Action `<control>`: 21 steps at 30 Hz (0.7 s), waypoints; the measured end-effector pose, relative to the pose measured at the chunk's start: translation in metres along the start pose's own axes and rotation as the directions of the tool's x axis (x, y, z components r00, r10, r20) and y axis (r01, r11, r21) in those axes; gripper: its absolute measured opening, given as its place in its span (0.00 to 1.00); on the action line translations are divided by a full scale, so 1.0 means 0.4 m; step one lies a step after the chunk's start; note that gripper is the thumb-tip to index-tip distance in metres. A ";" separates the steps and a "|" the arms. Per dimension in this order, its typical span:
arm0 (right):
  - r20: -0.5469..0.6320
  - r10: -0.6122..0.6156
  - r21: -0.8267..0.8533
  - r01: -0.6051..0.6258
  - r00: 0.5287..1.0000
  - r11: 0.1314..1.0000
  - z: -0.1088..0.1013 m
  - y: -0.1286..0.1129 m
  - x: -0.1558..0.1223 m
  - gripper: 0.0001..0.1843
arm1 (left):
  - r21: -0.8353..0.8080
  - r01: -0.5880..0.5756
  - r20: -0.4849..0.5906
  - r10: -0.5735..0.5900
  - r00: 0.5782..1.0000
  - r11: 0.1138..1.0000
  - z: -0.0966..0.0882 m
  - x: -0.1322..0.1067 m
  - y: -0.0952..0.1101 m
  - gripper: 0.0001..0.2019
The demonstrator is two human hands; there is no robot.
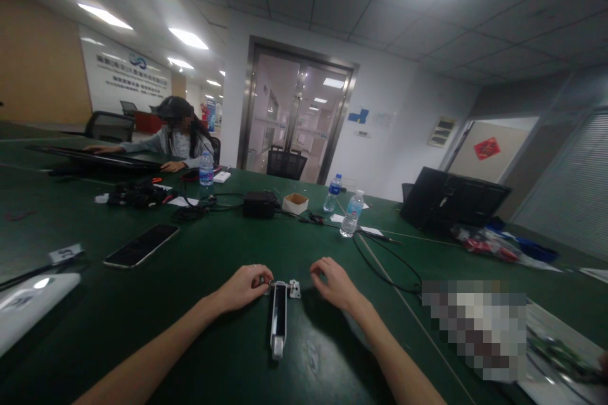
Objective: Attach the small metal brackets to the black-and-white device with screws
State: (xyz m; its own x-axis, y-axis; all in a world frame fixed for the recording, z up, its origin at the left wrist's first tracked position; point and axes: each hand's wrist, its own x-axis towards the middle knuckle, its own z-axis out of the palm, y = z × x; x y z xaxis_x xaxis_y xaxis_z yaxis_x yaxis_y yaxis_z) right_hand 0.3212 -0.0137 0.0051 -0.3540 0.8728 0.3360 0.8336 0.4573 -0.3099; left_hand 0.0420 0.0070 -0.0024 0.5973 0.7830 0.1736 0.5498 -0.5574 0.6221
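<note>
A narrow metal fitting (pixel 278 319) lies on the green table in front of me, its long dark channel pointing my way. At its far end, a small plate with holes (pixel 295 289) sticks out to the right, like a hinge wing. My left hand (pixel 246 286) is closed with thumb and fingertips at the fitting's left end, partly hiding that side. To the right of the plate, my right hand (pixel 332 280) hovers close by without touching it. Its fingers are loosely curved, with a gap between thumb and forefinger and nothing visible in them.
A smartphone (pixel 142 245) and a white device (pixel 35 304) lie to the left. Ahead are a black box (pixel 261 204), a small open carton (pixel 295 203), cables and water bottles (pixel 352 214). A monitor (pixel 453 200) stands right. Another person (pixel 177 133) sits across at the left.
</note>
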 end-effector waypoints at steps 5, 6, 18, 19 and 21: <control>0.271 0.203 -0.099 -0.182 0.941 0.978 -0.045 0.039 -0.013 0.14 | 0.001 0.021 0.009 -0.021 1.000 1.000 -0.002 -0.001 0.007 0.13; 0.320 0.235 -0.094 -0.216 0.918 0.972 -0.048 0.043 -0.017 0.15 | 0.000 0.020 0.011 -0.020 1.000 1.000 -0.003 -0.001 0.008 0.13; 0.382 0.250 -0.059 -0.247 0.890 0.967 -0.037 0.039 -0.019 0.09 | 0.014 0.031 -0.009 -0.031 0.999 0.999 -0.008 -0.003 0.005 0.13; 0.352 0.240 -0.051 -0.237 0.905 0.970 -0.032 0.036 -0.020 0.07 | 0.014 0.034 -0.014 -0.033 0.999 0.999 -0.009 -0.003 0.006 0.13; 0.290 0.198 -0.021 -0.200 0.936 0.979 -0.024 0.029 -0.020 0.06 | 0.014 0.035 -0.028 -0.035 0.999 0.999 -0.009 -0.002 0.008 0.13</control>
State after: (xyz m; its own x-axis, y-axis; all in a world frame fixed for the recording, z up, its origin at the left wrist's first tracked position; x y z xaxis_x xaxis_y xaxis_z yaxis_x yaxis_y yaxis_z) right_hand 0.3378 -0.0170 0.0074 -0.2896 0.9571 -0.0047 0.8962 0.2695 -0.3525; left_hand 0.0411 0.0056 0.0023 0.5611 0.8094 0.1732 0.5786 -0.5332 0.6171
